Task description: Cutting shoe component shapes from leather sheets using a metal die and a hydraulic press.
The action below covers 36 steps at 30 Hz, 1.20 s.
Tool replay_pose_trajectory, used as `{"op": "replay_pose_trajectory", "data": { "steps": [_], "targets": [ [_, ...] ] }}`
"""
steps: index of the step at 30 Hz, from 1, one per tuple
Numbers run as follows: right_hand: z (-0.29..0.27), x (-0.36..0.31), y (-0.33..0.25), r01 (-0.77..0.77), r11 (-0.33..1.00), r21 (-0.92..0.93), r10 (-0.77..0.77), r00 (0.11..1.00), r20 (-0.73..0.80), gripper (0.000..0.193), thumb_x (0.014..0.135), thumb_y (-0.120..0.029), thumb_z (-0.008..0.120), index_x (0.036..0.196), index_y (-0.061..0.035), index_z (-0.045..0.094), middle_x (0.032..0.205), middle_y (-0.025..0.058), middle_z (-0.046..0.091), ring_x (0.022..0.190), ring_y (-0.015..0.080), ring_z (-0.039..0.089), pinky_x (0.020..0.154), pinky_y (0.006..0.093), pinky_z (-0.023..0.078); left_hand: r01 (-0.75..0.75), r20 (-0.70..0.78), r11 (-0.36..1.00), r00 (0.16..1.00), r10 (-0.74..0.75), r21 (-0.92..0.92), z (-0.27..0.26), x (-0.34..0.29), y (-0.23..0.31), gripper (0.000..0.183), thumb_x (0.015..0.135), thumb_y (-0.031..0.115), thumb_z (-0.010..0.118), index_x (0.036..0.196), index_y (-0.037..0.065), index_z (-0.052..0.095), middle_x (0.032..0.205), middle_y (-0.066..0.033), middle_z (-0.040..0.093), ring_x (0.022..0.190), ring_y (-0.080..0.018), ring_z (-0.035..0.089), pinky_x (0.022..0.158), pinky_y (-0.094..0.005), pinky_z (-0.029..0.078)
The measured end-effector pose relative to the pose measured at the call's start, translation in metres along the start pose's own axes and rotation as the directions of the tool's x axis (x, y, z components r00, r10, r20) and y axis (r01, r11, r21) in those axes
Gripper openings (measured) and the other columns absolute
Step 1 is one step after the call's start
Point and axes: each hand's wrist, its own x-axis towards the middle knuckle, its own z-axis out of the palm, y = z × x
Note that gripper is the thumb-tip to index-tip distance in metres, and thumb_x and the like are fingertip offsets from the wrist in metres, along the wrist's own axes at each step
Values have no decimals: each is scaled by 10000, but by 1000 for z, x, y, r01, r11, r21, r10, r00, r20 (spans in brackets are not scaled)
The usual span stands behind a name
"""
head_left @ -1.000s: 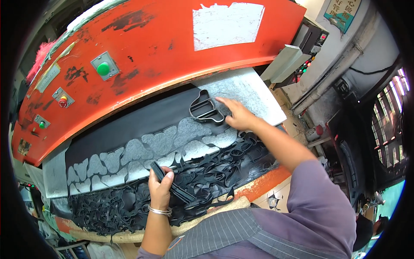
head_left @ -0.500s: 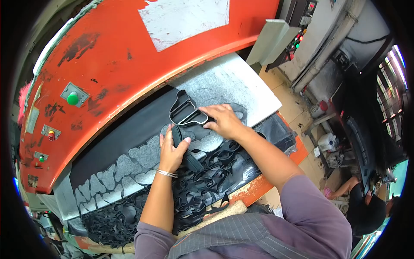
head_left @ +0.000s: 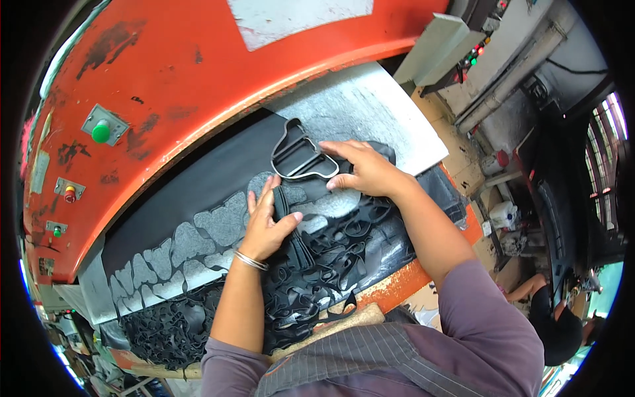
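My right hand (head_left: pixel 367 169) grips the right side of a metal cutting die (head_left: pixel 305 159), thumb at its lower corner and fingers along its upper edge. The die is an open, curved outline with crossbars, resting on or just above the black sheet material (head_left: pixel 192 175). Next to the die, my left hand (head_left: pixel 264 228) is closed around a stack of black cut pieces (head_left: pixel 292 231), seen edge-on between thumb and fingers. Grey, rounded cut-out gaps (head_left: pixel 221 221) run along the sheet's near side, showing the pale cutting board (head_left: pixel 370 106) beneath.
An orange press (head_left: pixel 192 86) with green buttons (head_left: pixel 101 132) and a red knob (head_left: pixel 70 193) arches over the board's far side. Tangled black offcuts (head_left: pixel 178 331) heap along the near edge. Another person (head_left: pixel 559 324) is at the far right, beside a dark bench.
The view has shifted a little, so the press and board sit differently. The die has turned slightly under my right hand and shows its outline more fully. My left hand keeps the stack.
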Motion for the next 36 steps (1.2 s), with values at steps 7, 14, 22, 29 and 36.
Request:
{"op": "replay_pose_trajectory", "data": {
  "steps": [7,14,22,29,36],
  "targets": [
    [4,102,-34,559,643,-523,-500,824,266,370,811,-150,634,1179,-119,622,1214,103,616,1167,278,550,999,418,386,-123,-227,924,973,40,-362,9,0,-19,671,824,291,595,1367,-51,398,1449,-221,398,1405,-297,283,1163,-428,66],
    [-2,122,-63,298,710,-638,21,897,442,275,749,-202,678,997,-85,657,880,156,678,892,342,643,779,441,503,-298,-426,630,903,-58,-717,0,-16,-30,338,845,272,521,1020,-17,517,1393,-219,459,1290,-272,394,1132,-393,185],
    [19,92,-63,-656,752,-70,654,755,-44,361,816,-197,595,1044,82,623,861,256,678,733,330,697,666,405,560,-74,-384,847,909,-160,-527,-42,-6,-41,566,875,323,537,1303,-46,512,1232,-146,581,1156,-210,500,1020,-304,336],
    [43,93,-35,-539,798,-270,486,840,-243,454,823,-331,631,1064,54,636,1005,280,655,976,404,638,814,444,517,62,-223,992,971,-84,-107,-64,35,-38,681,845,443,536,1340,-17,454,1328,-272,500,1330,-392,374,1161,-405,139],
    [47,19,-22,-227,957,-179,220,974,-63,1212,588,-480,848,1494,-15,192,1437,242,402,1332,380,381,1099,434,249,24,-154,990,988,-2,141,-65,50,-45,750,834,490,520,1369,-29,435,1462,-264,356,1405,-343,272,1168,-413,100]
  ]
}}
